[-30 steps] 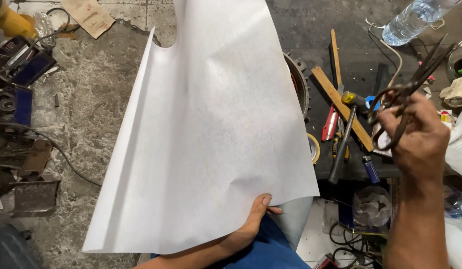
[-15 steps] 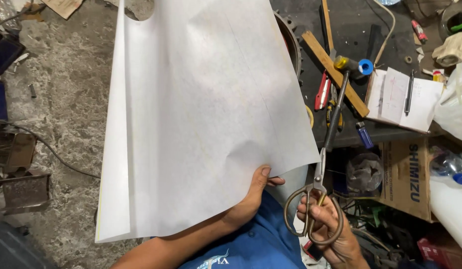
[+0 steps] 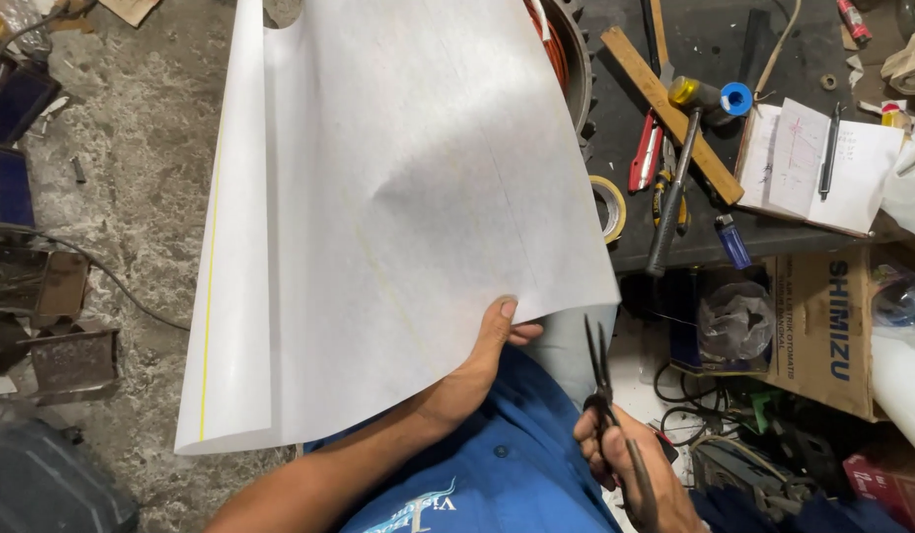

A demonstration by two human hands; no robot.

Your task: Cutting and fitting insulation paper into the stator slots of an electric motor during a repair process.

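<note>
We see our left hand [image 3: 477,370] pinching the white sheet [image 3: 398,217] at its lower edge, fingers mostly hidden beneath. Right of the sheet's corner, our right hand [image 3: 625,469], partly cut off, grips scissors [image 3: 605,395].

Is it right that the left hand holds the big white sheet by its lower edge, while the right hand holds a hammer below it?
Not quite. In the head view the right hand holds scissors, not a hammer. The left hand does hold the big white sheet by its lower edge.
</note>
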